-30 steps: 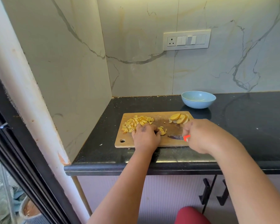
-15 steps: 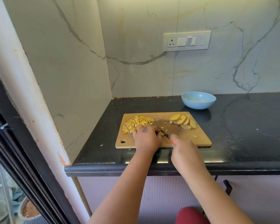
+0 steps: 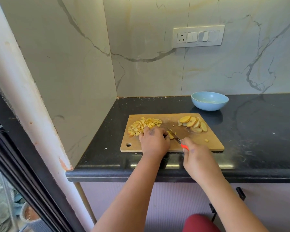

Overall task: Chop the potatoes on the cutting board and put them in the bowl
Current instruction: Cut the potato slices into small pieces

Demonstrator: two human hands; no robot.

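Diced potato [image 3: 143,126] heaping at far-left of cutting board [image 3: 197,143]; left hand [image 3: 153,141] curling over potato piece [image 3: 170,135], pinning it just right of the heap. Knife [image 3: 174,136] slanting up-left from right hand [image 3: 195,154], clenching red handle, blade meeting the piece. Uncut slices [image 3: 193,123] lying further right, nearer right hand; bowl [image 3: 209,100] waiting beyond board's far-right corner.

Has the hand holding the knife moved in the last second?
Yes. The right hand has pulled back from over the potato slices toward the counter's front edge, near the cutting board rim.
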